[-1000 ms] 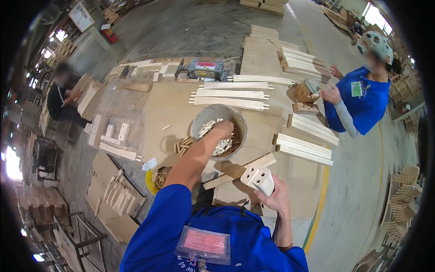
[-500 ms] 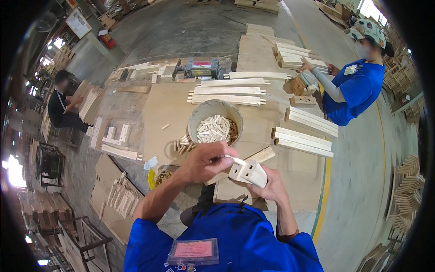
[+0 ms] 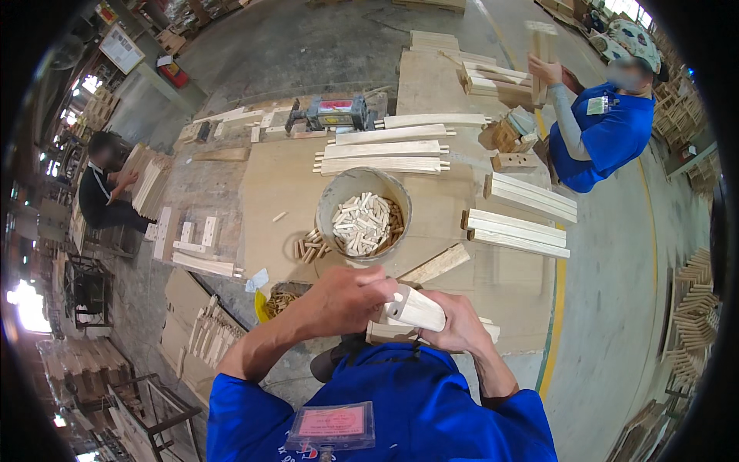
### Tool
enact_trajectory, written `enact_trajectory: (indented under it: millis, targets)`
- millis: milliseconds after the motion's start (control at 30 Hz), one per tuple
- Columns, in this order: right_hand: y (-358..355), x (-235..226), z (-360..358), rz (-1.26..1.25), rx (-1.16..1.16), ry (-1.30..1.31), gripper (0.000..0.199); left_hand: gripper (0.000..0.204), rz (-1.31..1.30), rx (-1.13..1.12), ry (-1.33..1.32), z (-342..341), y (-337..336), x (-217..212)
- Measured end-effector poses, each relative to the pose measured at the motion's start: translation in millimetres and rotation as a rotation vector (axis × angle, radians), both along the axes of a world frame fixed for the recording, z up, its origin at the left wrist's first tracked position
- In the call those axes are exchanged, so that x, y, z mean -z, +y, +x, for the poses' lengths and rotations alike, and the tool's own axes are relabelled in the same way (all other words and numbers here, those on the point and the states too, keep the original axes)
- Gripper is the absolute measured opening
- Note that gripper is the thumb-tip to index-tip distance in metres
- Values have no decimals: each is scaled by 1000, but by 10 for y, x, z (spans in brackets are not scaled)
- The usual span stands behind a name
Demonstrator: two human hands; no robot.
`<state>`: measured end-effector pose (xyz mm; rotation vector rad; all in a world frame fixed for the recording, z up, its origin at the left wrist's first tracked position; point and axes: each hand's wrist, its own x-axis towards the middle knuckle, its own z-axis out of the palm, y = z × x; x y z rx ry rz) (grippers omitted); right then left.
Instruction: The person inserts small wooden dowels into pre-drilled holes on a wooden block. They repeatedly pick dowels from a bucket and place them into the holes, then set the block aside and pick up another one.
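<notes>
My right hand (image 3: 459, 322) is wrapped round a pale wooden piece (image 3: 423, 310) with holes in its end, held just above the table's near edge. At that end my left hand (image 3: 346, 299) is closed, fingers pinched on a small wooden dowel (image 3: 398, 297); only its pale tip shows, and I cannot tell how deep it sits in a hole. Beyond my hands stands a grey bucket (image 3: 324, 202) of loose dowels (image 3: 366, 223). More dowels (image 3: 312, 246) lie beside it on the left.
Slats with dowelled ends (image 3: 385, 149) lie behind the bucket, near a grey machine (image 3: 336, 113). Stacked wooden pieces (image 3: 517, 233) and a loose strip (image 3: 435, 264) lie rightward. A co-worker (image 3: 604, 131) at the far right lifts wood; another person (image 3: 108, 185) sits left. A yellow container (image 3: 262, 308) holds dowels.
My left hand has moved down and right against the holed end, and the wooden piece has turned and come nearer me. The co-worker on the right has raised some wood upright.
</notes>
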<state>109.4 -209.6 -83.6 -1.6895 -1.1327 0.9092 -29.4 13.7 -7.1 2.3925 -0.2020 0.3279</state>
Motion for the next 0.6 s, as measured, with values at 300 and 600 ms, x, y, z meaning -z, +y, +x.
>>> enact_trajectory:
  millis: [300,600]
  targets:
    - [97,180,18,-60,30,27,58,33,-111,5,19,127,145,278]
    - [92,169,339,-97,327,88,57,24,136,-204,652,1314,1287,1547]
